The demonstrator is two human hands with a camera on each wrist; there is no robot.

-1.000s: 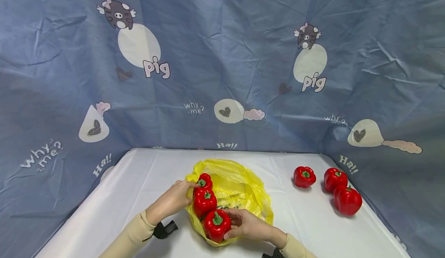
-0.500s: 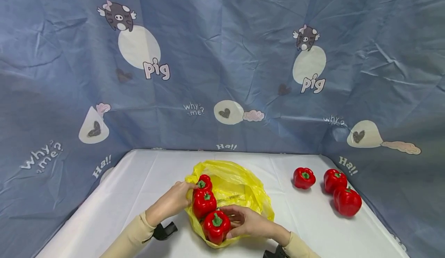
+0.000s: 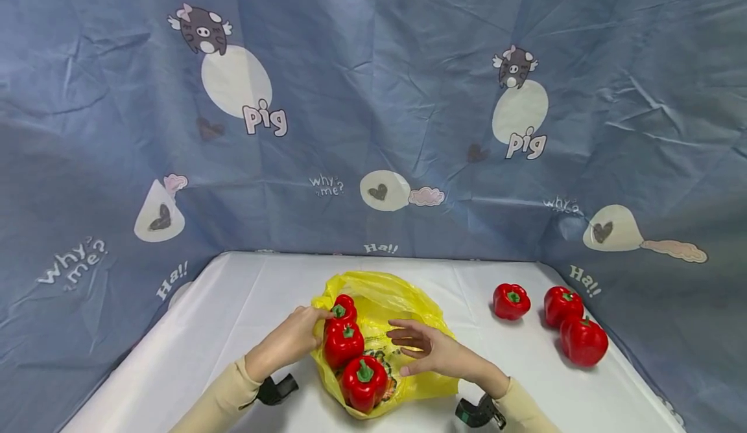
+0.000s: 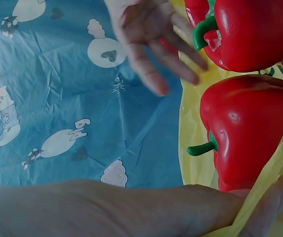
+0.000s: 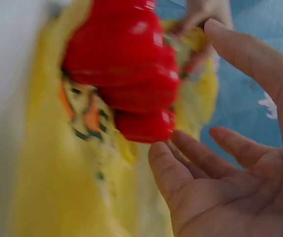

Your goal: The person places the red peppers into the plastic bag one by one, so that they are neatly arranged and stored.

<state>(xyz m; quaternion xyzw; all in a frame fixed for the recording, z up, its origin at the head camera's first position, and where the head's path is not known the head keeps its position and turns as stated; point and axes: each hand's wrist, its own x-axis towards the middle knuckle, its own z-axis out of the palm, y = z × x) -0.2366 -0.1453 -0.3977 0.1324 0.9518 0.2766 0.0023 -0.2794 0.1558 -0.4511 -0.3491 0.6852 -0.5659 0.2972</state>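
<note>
A yellow plastic bag [image 3: 408, 290] lies with its mouth open on the table. Three red bell peppers stand along its left side: a near bell pepper [image 3: 363, 387], a middle bell pepper [image 3: 337, 345] and a far bell pepper [image 3: 347, 302]. My left hand [image 3: 296, 334] grips the bag's left edge beside the far and middle peppers; in the left wrist view, the yellow film [image 4: 265, 197] covers part of its fingers. My right hand [image 3: 434, 349] hovers over the bag's right part with fingers spread and nothing held, apart from the near pepper.
Several things stand at the table's right: a lone bell pepper [image 3: 509, 303], and a back bell pepper [image 3: 561, 306] touching a front bell pepper [image 3: 583, 342] near the right edge. A blue printed cloth [image 3: 327, 128] hangs behind the white table [image 3: 257, 290] and along its sides.
My right hand has let go of the near pepper and moved right and up, fingers spread. That pepper stays in the bag. My left hand has kept its place on the bag's edge.
</note>
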